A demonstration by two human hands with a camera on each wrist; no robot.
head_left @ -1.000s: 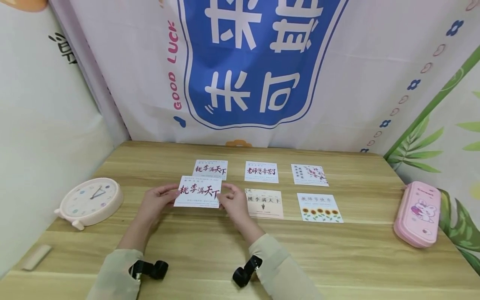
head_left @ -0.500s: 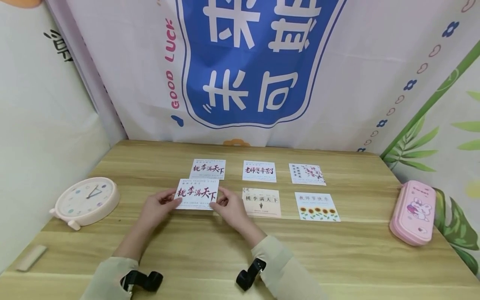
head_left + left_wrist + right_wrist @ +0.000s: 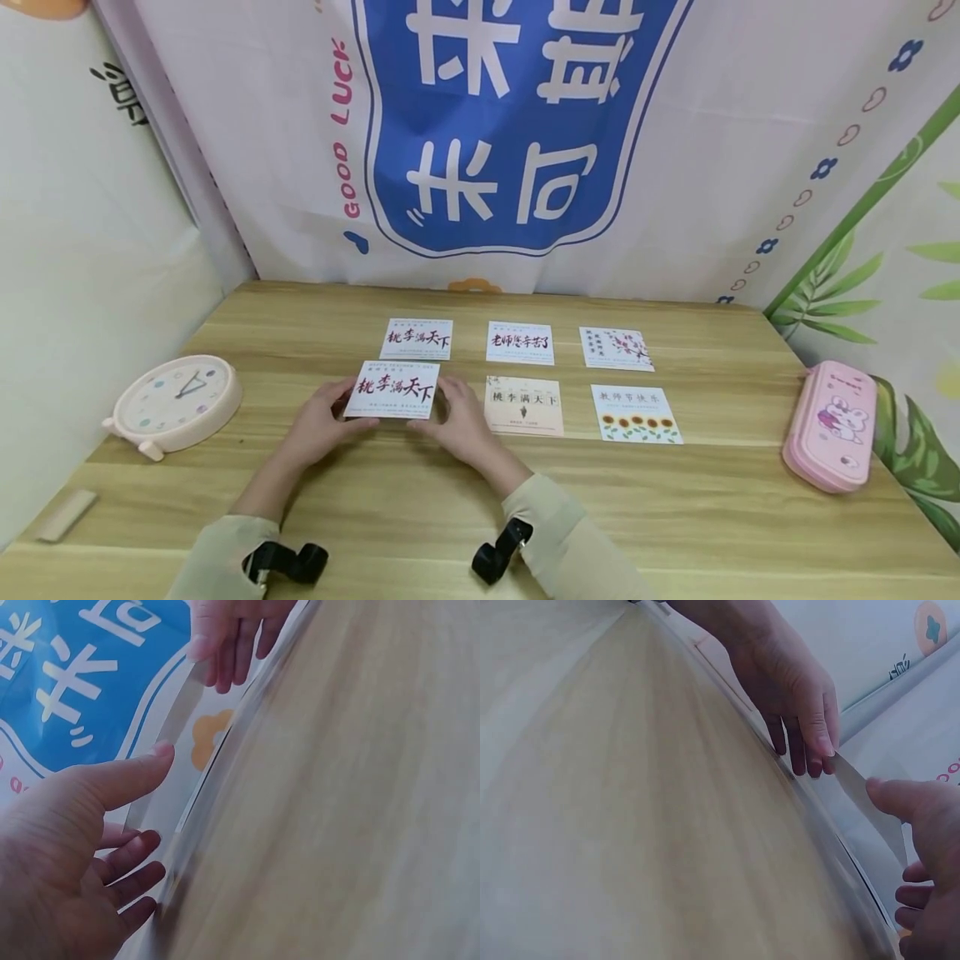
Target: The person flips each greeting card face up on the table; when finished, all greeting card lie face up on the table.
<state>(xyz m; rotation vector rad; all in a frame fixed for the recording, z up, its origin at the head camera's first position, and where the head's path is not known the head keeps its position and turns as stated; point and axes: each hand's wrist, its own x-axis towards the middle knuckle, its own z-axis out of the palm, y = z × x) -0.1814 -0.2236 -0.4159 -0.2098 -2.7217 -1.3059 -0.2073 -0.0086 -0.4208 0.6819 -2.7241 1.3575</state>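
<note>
A white greeting card (image 3: pixel 393 389) with dark red brush lettering is held up between my two hands, over the left part of the table. My left hand (image 3: pixel 322 427) grips its left edge and my right hand (image 3: pixel 456 423) its right edge, thumbs toward the near corners. In the left wrist view the card (image 3: pixel 177 716) shows as a thin tilted strip between the hands. From the right wrist, the card (image 3: pixel 866 802) is seen nearly edge-on. Just behind lies a card with the same lettering (image 3: pixel 416 338), flat on the table.
More cards lie flat on the table (image 3: pixel 600 517): a red-lettered card (image 3: pixel 520 343), a blossom card (image 3: pixel 618 348), a cream card (image 3: pixel 522 407) beside my right hand, and a sunflower card (image 3: pixel 637 413). A clock (image 3: pixel 177 402) and a small pale block (image 3: pixel 67 517) are left, a pink case (image 3: pixel 831 425) right.
The held card has come slightly down and toward me, uncovering more of the matching card behind. Both thumbs have slid from its printed face to the near edge.
</note>
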